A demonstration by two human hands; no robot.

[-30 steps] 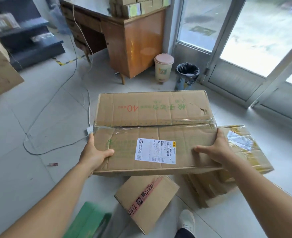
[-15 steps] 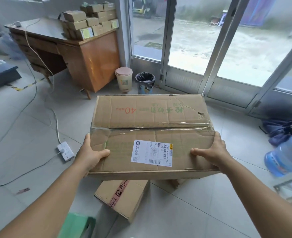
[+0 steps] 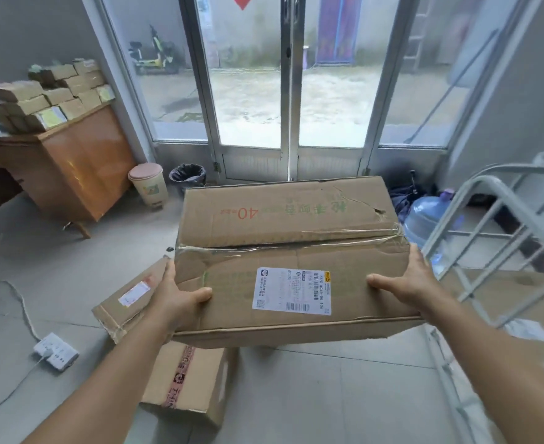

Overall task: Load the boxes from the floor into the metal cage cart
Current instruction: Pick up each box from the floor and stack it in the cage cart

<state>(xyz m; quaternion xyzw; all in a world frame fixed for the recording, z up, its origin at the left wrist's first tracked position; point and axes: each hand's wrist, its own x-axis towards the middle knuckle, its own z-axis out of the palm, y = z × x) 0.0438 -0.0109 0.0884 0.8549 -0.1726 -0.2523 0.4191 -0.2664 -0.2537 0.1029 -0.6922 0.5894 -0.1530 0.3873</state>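
A large taped cardboard box (image 3: pixel 283 238) with a white shipping label hangs in the air in front of me. My left hand (image 3: pixel 177 296) grips its left end with the thumb on top. My right hand (image 3: pixel 405 283) grips its right end the same way. The metal cage cart (image 3: pixel 501 219), made of pale grey tubes, stands at the right edge, just right of the box. On the floor below lie a flat box (image 3: pixel 129 296) with a small label and a box with red tape (image 3: pixel 187 382).
A wooden desk (image 3: pixel 72 161) stacked with small boxes stands at the left. A pink bin (image 3: pixel 149 184) and a black bin (image 3: pixel 188 176) sit by the glass doors. A blue water jug (image 3: pixel 424 219) stands behind the cart. A power strip (image 3: pixel 56 350) with its cable lies on the floor.
The view has swung right and upward with the box held at the same grip. The cage cart has come into view at the right, and the box is nearer to it.
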